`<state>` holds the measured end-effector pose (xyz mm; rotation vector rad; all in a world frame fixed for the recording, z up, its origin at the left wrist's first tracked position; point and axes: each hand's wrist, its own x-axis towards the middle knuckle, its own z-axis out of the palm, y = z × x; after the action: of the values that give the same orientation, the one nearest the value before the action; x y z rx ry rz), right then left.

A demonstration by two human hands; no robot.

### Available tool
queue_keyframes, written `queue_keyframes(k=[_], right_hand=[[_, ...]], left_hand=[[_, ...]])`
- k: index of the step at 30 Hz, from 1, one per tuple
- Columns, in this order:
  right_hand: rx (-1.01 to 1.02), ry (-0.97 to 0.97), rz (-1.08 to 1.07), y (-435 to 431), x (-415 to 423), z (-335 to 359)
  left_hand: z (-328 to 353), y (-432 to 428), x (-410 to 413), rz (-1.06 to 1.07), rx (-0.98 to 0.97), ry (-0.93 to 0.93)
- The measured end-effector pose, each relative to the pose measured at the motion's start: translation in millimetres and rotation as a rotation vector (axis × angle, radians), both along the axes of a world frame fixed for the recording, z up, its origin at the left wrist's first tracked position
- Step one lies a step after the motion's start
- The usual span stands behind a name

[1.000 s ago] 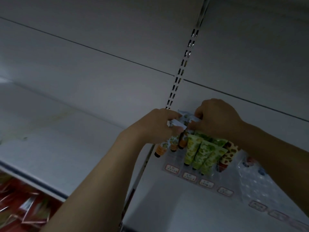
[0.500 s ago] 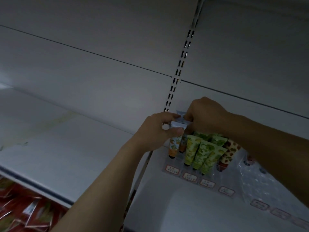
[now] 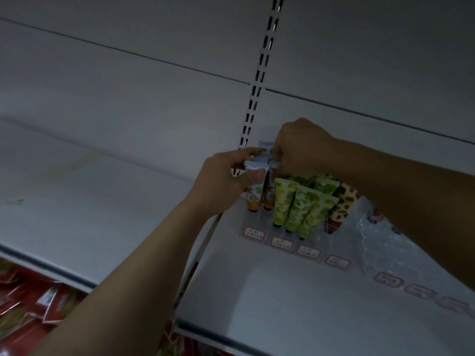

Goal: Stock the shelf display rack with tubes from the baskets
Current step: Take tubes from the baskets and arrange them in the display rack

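A clear display rack (image 3: 259,222) with price labels stands on the white shelf against the back wall. Its leftmost column holds orange-patterned tubes (image 3: 254,199), cap down. My left hand (image 3: 226,178) pinches the crimped top of the front orange tube. My right hand (image 3: 300,147) grips the tops of the orange tubes behind it. Beside them stand several green tubes (image 3: 298,206) and a brown spotted tube (image 3: 341,204). No basket is in view.
A slotted upright (image 3: 259,80) runs up the back panel above the rack. A second clear rack (image 3: 385,242) with labels sits to the right under my forearm. Red packets (image 3: 33,301) fill the lower shelf at the left. The white shelf (image 3: 77,191) extends left.
Both hands have shifted slightly up and left along the orange column. The orange tubes now stand straighter in their slots.
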<state>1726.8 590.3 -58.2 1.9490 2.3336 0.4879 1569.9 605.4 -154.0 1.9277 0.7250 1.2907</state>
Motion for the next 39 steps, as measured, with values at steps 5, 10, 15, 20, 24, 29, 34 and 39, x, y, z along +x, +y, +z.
queue_keyframes(k=[5, 10, 15, 20, 24, 29, 34, 39], right_hand=[[0.041, -0.084, 0.027, -1, -3, -3], [0.056, -0.148, 0.063, -15, -11, -4], [0.063, -0.279, 0.017, -17, -13, -5], [0.068, -0.244, 0.010, -21, -7, -8], [0.104, -0.089, 0.016, -27, 0, -13], [0.215, 0.161, 0.033, -52, 5, 0], [0.144, 0.255, 0.059, -72, 12, -11], [0.178, 0.321, 0.050, -72, 12, -21]], left_hand=[[1, 0, 1, 0.023, 0.042, 0.013], [1, 3, 2, 0.056, 0.130, 0.082], [0, 5, -1, 0.154, 0.214, 0.148], [7, 5, -2, 0.183, 0.259, 0.258], [12, -4, 2, 0.299, 0.326, 0.351], [27, -28, 9, 0.268, 0.411, 0.581], [31, -29, 11, 0.292, 0.343, 0.628], [27, -25, 13, 0.300, 0.273, 0.581]])
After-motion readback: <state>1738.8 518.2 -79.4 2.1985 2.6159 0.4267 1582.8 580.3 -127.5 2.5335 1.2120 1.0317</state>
